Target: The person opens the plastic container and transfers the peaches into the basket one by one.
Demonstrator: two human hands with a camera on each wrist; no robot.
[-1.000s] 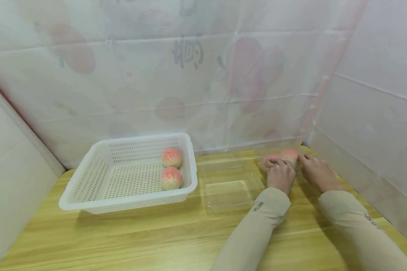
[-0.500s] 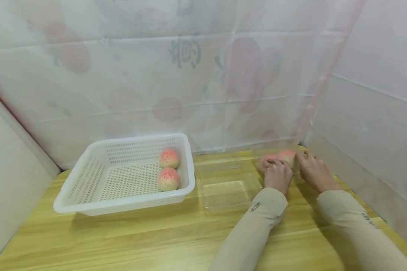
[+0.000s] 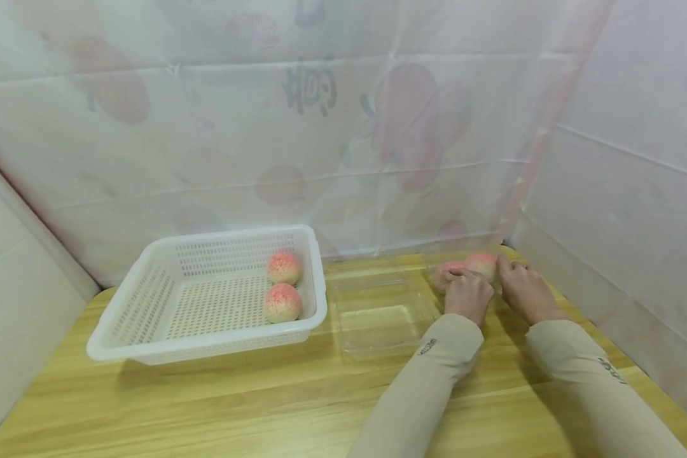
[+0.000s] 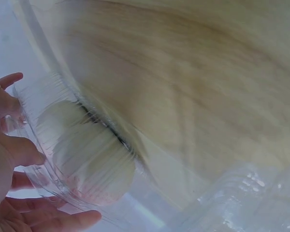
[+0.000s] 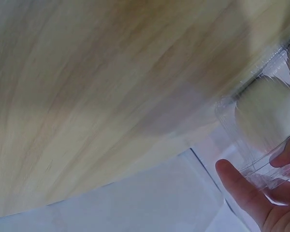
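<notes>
At the back right of the wooden table stands a clear plastic container [image 3: 435, 280] with two pink-white peaches [image 3: 483, 263] inside. My left hand [image 3: 465, 294] grips its near left side, fingers curled over the rim. My right hand [image 3: 522, 291] holds its right side. In the left wrist view my left hand [image 4: 7, 145] wraps round the ribbed clear container [image 4: 48, 104], with a peach [image 4: 94, 166] showing through it. The right wrist view shows my right hand [image 5: 249, 195] pinching the container [image 5: 275, 162] edge under a peach [image 5: 266, 113].
A white slotted basket [image 3: 149, 337] at the left holds two peaches [image 3: 282, 302]. Between the basket and my hands lies a clear open tray [image 3: 378, 318]; whether it joins the held container I cannot tell. Plastic sheeting walls the table at the back and right.
Both hands stay on the clear container. My right hand has closed in slightly toward the peaches. The view has shifted a little.
</notes>
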